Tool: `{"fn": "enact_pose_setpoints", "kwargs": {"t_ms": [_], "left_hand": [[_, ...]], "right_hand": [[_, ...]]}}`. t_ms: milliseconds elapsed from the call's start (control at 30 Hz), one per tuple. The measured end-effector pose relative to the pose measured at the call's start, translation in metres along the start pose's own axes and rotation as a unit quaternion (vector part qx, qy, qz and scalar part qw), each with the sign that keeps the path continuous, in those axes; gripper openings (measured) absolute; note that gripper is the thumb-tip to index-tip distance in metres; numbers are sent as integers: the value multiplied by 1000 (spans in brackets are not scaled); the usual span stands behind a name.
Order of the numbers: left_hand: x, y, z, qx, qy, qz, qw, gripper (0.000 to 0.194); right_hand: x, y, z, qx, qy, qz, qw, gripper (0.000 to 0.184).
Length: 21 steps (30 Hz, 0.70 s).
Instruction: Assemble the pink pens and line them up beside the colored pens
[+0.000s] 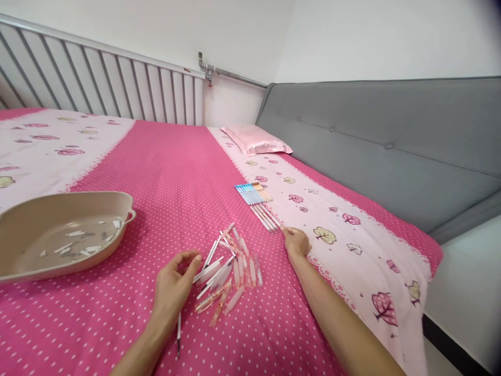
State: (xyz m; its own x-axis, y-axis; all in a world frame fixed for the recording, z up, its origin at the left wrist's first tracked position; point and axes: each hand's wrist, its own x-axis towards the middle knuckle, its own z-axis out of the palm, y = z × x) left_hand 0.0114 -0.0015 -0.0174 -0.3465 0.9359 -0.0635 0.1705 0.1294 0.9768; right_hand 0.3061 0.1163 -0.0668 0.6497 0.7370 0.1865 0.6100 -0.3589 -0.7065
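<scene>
A beige, oval plastic basin with a small loop handle (66, 197) stands on the bed at the left, its far-left side cut off by the edge of the view. On its floor lie short white pieces (92, 249), loosely scattered, with thin greyish marks or bits among them (too small to tell which); most are in the half toward the handle, and one cluster sits high against the wall beside it.

Right of the basin, on the pink bedspread with white dots (168, 172), is a loose heap: slim white rods with dark tips (211, 253) mixed with translucent pink, tube-shaped barrels (241, 263), several crossing one another. The left hand (178, 282) is at the heap's left edge, fingers loosely curled and thumb reaching toward the rods; whether it grips anything I cannot tell. A single white rod with a dark tip (179, 334) lies apart, just below that hand.

Farther up, a neat row of blue and peach-orange pens (253, 194) lies side by side near the bedspread's pale tree-printed band. Just below them is a row of slim pale sticks (263, 216), and the right hand (296, 241) pinches the near end of the rightmost one.
</scene>
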Motion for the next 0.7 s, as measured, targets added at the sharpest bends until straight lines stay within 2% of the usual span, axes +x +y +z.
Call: {"fn": "enact_pose_setpoints", "kwargs": {"t_ms": [400, 700], "left_hand": [[0, -1, 0, -14, 0, -7, 1000, 55], [4, -8, -4, -5, 13, 28, 1000, 53]], "right_hand": [[-9, -1, -1, -4, 15, -35, 999, 27], [-13, 3, -4, 46, 31, -41, 998, 36]]}}
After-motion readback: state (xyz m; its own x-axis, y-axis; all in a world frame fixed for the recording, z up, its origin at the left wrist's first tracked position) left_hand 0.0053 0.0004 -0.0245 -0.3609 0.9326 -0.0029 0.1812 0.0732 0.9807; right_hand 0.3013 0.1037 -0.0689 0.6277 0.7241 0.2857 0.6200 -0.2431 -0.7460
